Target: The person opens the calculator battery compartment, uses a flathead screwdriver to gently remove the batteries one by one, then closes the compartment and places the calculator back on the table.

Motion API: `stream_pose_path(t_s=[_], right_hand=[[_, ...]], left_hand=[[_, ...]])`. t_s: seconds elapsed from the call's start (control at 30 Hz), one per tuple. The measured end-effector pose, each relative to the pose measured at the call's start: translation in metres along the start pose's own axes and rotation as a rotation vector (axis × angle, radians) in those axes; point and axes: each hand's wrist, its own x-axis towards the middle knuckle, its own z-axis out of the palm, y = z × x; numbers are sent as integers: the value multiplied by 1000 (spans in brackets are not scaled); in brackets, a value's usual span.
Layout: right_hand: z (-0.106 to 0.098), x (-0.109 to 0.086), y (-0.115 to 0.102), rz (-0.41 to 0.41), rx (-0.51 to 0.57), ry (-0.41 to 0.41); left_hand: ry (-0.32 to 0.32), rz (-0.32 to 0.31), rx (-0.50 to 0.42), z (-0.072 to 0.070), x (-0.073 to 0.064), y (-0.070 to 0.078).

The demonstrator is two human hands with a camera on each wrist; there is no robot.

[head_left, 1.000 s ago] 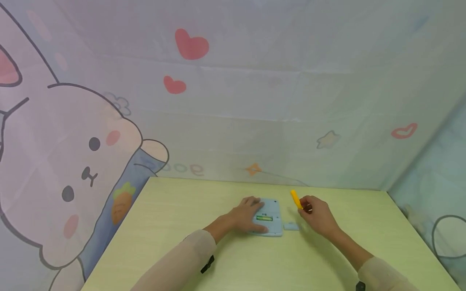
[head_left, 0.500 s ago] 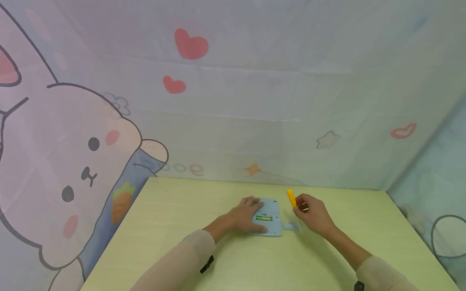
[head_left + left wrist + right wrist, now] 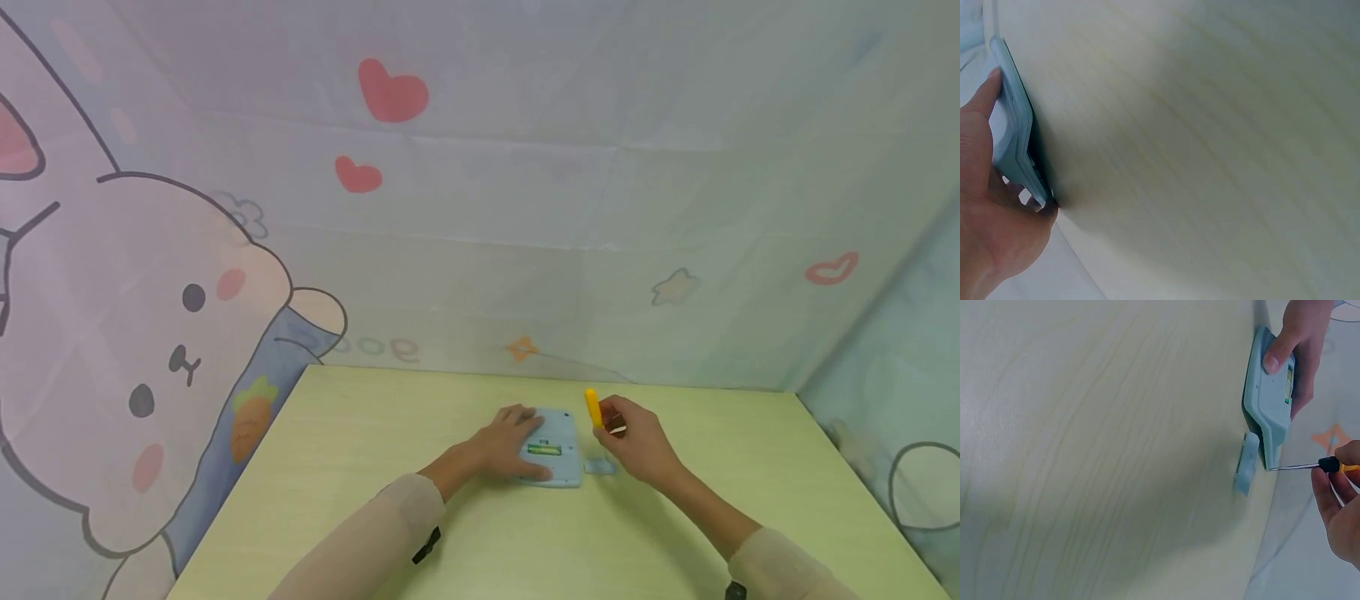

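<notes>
A light blue calculator [image 3: 558, 427] lies face down on the table, its back showing an uncovered slot with a green battery [image 3: 544, 450]. My left hand [image 3: 497, 446] grips its left side, the thumb on the back and a fingertip curled at the edge in the left wrist view. My right hand [image 3: 639, 442] pinches a screwdriver [image 3: 593, 408] by its yellow handle. In the right wrist view the thin metal shaft [image 3: 1297, 467] points toward the calculator's end; whether the tip touches it I cannot tell. Just right of the calculator lies a small light blue battery cover [image 3: 598, 467].
The pale wooden table [image 3: 480, 542] reaches back to a printed cloth backdrop [image 3: 480, 275] with hearts and a rabbit. A looped dark cord [image 3: 892, 483] shows at the far right, past the table's edge.
My right hand has moved a little to the left with the screwdriver, closer to the calculator. The left hand and the calculator have stayed in place.
</notes>
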Motion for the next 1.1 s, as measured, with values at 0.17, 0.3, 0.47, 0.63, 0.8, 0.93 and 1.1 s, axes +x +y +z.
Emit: stream_pose_path(t_s=[0.17, 0.3, 0.47, 0.63, 0.8, 0.93, 1.1], right_hand=[[1, -1, -6, 4, 11, 5], [3, 0, -9, -14, 30, 17], [7, 3, -12, -29, 34, 26], [10, 9, -14, -41, 33, 14], [14, 15, -16, -50, 40, 2], [16, 19, -20, -60, 51, -5], [18, 23, -23, -58, 68, -14]], left_hand=[[2, -1, -3, 0, 0, 0], [1, 0, -10, -1, -1, 1], [-1, 1, -14, -1, 0, 0], [-7, -2, -8, -1, 0, 0], [6, 5, -15, -2, 1, 0], [9, 9, -16, -1, 3, -1], [10, 0, -9, 0, 7, -2]])
